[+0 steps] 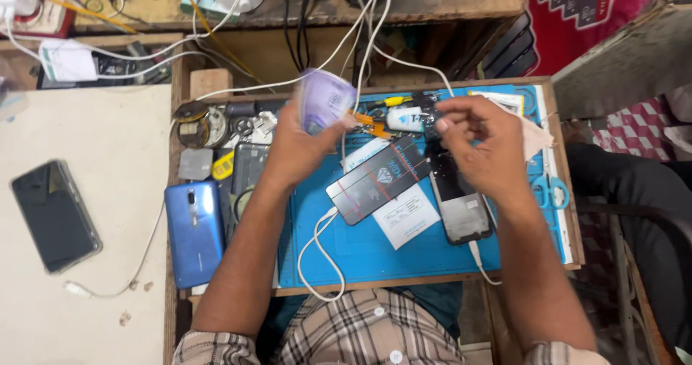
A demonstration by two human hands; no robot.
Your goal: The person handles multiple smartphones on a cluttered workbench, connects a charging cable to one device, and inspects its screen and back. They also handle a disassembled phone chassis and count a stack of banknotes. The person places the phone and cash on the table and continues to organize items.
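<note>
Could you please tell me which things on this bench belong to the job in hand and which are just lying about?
In hand: left hand holding purple roll; right hand; black package; dark phone.
Lying about: blue phone; black phone; scissors.

purple thing (326, 102) in left hand (299, 148) blurred, unclear.

A flat black packet (378, 179) lies on a white card (407, 217), beside a dark-screened phone (461, 199).
</note>
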